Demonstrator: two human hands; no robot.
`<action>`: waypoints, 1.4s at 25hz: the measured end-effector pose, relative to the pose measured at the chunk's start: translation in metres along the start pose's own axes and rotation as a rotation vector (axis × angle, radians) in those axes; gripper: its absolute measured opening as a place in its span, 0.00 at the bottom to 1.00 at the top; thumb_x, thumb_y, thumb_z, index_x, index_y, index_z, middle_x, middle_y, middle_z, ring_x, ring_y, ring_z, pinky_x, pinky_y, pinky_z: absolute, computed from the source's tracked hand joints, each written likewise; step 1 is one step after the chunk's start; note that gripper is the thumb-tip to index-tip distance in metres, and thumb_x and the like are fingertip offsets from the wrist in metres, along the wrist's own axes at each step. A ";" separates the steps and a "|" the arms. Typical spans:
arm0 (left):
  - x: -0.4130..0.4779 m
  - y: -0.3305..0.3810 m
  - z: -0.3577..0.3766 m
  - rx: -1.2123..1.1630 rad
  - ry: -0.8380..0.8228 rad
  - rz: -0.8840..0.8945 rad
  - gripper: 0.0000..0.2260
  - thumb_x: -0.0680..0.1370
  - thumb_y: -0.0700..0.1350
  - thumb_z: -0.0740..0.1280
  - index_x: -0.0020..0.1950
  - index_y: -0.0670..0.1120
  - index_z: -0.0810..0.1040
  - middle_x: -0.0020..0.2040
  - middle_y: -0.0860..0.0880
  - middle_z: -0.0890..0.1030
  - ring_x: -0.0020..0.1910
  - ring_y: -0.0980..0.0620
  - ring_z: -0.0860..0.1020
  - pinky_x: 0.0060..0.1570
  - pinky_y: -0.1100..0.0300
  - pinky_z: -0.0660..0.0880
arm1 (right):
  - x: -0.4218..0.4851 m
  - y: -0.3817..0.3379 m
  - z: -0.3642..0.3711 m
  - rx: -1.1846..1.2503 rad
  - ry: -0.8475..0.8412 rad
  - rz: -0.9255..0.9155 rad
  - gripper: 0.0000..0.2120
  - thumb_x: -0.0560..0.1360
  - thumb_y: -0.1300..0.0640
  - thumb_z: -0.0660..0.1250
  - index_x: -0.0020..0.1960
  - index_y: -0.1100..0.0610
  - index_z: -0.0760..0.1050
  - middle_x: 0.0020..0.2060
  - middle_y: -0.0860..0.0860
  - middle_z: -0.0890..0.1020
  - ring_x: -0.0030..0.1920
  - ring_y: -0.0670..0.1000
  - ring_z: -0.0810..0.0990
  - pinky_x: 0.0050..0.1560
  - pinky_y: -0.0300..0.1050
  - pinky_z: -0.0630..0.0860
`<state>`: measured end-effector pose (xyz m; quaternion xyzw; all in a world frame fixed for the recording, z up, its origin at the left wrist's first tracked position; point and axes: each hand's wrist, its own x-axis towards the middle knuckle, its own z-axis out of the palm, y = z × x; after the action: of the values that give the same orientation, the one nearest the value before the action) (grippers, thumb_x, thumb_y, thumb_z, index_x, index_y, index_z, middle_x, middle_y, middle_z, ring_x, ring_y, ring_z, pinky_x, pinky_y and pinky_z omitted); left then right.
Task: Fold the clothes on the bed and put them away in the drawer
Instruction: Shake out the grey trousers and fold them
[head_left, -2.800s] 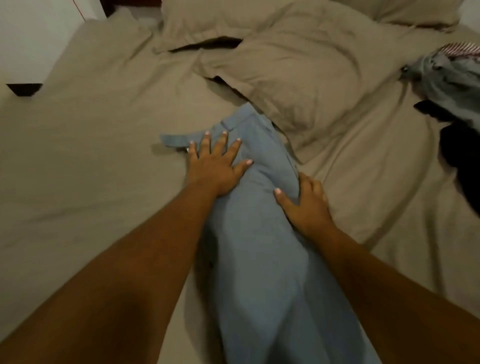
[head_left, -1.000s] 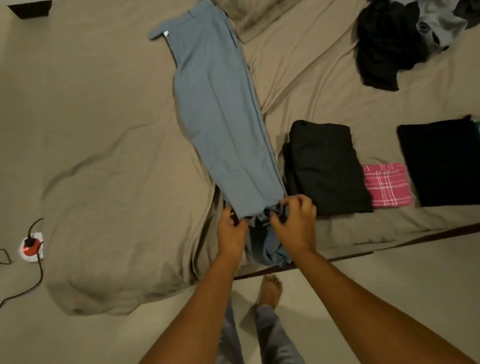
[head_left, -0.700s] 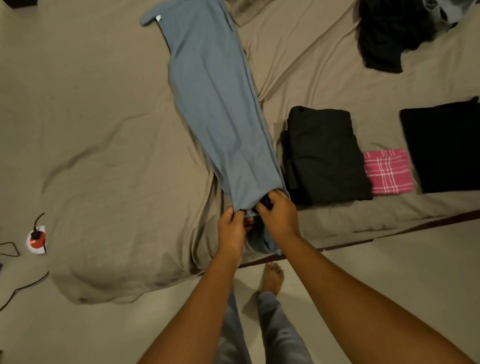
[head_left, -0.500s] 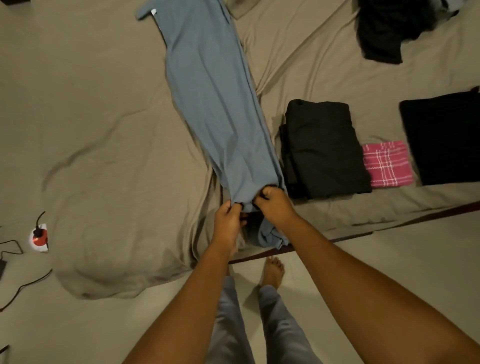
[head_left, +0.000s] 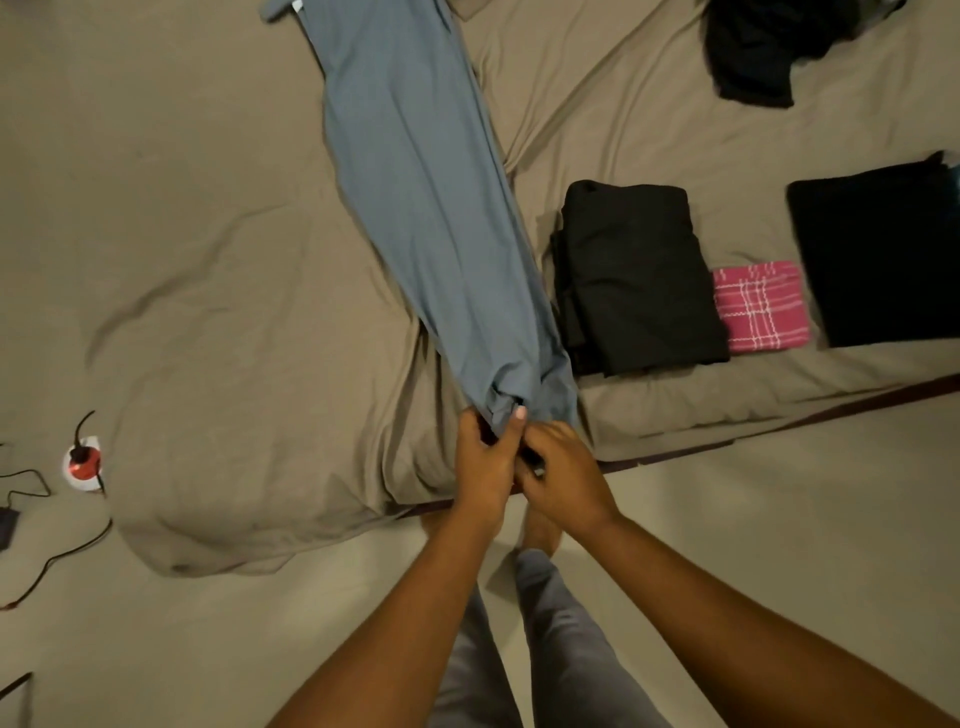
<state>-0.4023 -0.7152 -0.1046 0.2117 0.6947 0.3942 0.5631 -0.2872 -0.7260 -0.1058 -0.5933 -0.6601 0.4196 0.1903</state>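
Head view. Blue trousers (head_left: 415, 197) lie stretched out along the tan bed sheet (head_left: 208, 260), waistband at the far end and leg hems bunched at the near edge of the bed.

Left hand (head_left: 485, 462) pinches the bunched hem, thumb up against the cloth. Right hand (head_left: 563, 470) is touching the left, fingers curled in at the same hem — gripping it, though the left hand partly hides the hold.

Just right of the trousers is a folded black garment (head_left: 639, 275). A folded pink plaid cloth (head_left: 761, 306) lies against its right side, then another folded black piece (head_left: 878, 254).

A loose dark heap (head_left: 763, 47) sits at the far right — unfolded. On the floor at left is a red-and-white socket (head_left: 80, 462) with cables.
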 end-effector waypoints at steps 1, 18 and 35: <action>0.004 -0.005 -0.003 0.046 0.019 0.006 0.10 0.80 0.48 0.70 0.48 0.43 0.74 0.42 0.47 0.80 0.41 0.52 0.80 0.45 0.52 0.79 | 0.002 -0.001 -0.003 0.095 0.011 0.072 0.05 0.78 0.58 0.67 0.53 0.53 0.77 0.44 0.47 0.82 0.46 0.45 0.80 0.47 0.45 0.78; -0.024 -0.003 -0.022 0.312 0.074 0.153 0.08 0.79 0.39 0.70 0.51 0.52 0.76 0.39 0.46 0.81 0.43 0.46 0.82 0.48 0.48 0.81 | 0.054 -0.001 -0.041 0.096 0.209 0.445 0.06 0.79 0.61 0.65 0.54 0.54 0.79 0.49 0.56 0.84 0.48 0.56 0.81 0.47 0.46 0.76; -0.041 0.007 -0.029 0.909 0.005 0.498 0.08 0.78 0.44 0.71 0.54 0.41 0.78 0.50 0.44 0.78 0.50 0.47 0.76 0.47 0.58 0.70 | 0.022 -0.011 -0.057 0.117 0.239 0.316 0.12 0.69 0.64 0.75 0.39 0.54 0.72 0.36 0.49 0.78 0.34 0.44 0.75 0.33 0.34 0.71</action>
<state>-0.4193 -0.7500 -0.0726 0.5928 0.7259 0.1750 0.3016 -0.2569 -0.6861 -0.0697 -0.7230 -0.5060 0.4085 0.2330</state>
